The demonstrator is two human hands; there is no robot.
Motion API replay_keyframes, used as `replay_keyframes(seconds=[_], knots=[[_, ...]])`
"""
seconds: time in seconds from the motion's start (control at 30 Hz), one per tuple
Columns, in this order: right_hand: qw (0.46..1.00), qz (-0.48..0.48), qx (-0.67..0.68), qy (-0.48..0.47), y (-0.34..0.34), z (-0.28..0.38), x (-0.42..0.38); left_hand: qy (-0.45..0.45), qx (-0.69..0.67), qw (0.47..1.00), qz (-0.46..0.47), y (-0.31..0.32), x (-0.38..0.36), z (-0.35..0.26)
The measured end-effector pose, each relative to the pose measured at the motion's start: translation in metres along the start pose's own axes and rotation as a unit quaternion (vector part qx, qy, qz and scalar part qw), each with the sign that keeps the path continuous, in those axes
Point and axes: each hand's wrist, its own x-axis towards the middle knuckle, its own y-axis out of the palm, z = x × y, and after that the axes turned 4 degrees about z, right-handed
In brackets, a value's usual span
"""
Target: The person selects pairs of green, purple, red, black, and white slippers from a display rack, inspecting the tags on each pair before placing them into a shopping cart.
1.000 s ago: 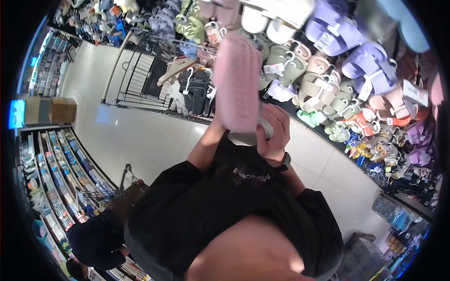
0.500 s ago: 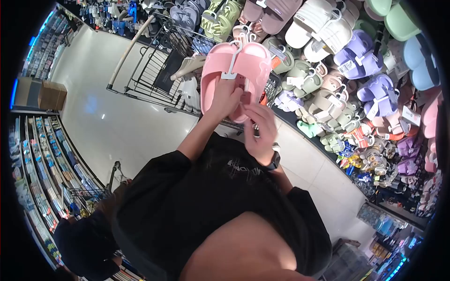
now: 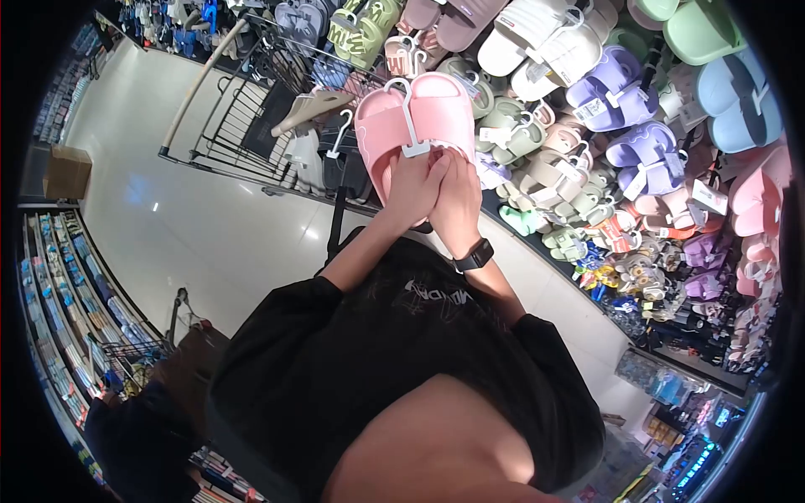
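A pair of pink slides [image 3: 449, 109] on a white plastic hanger [image 3: 411, 126] is held up in front of my chest, toes upward. My left hand [image 3: 415, 186] is closed on the lower part of the pair, with its fingers partly inside the left slide. My right hand [image 3: 457, 201], below a dark wristwatch, is pressed against the left hand at the right slide's opening. Its fingertips meet just under the hanger, and what they pinch is hidden.
A black wire shopping cart [image 3: 243, 109] holding beige footwear [image 3: 310, 111] stands ahead to the left. Racks of hanging slides [image 3: 579, 159] line the right. Bottom left, another person in dark clothes [image 3: 138, 444] is beside a second cart [image 3: 134, 356] and shelves [image 3: 59, 285].
My right hand has moved up from the lower edge of the slides to the opening beside my left hand. The view has shifted slightly, and a dark bag-like item now shows by the cart.
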Motion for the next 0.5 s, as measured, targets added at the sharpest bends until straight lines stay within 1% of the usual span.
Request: replay_keyframes(seconds=[0.03,0.13,0.17,0.23,0.27,0.33,0.43,0.5], knots=[[1.000,-0.012,-0.015,0.001,-0.006,-0.003,0.000,0.011,-0.007,1.000,-0.006,0.007,-0.001,-0.002],[0.999,0.013,-0.006,0.044,-0.019,-0.006,0.001,0.058,0.044,0.994,-0.081,0.022,-0.004,-0.007],[0.999,0.006,-0.016,0.042,-0.022,-0.005,0.001,0.067,0.047,0.992,-0.093,0.024,-0.005,-0.009],[0.996,0.051,-0.023,0.075,-0.024,-0.002,0.001,0.088,0.055,0.988,-0.113,0.022,-0.006,-0.017],[0.993,0.071,-0.026,0.093,-0.024,0.000,0.000,0.078,0.057,0.991,-0.095,0.020,-0.007,-0.015],[0.994,0.058,-0.035,0.084,-0.015,-0.002,-0.003,0.060,0.061,0.995,-0.059,0.013,-0.009,-0.012],[0.993,0.065,-0.044,0.092,-0.003,0.006,-0.005,0.060,0.054,0.996,-0.046,0.000,-0.012,-0.012],[0.992,0.063,-0.041,0.104,0.005,0.012,-0.005,0.087,0.070,0.992,-0.057,-0.007,-0.012,-0.004]])
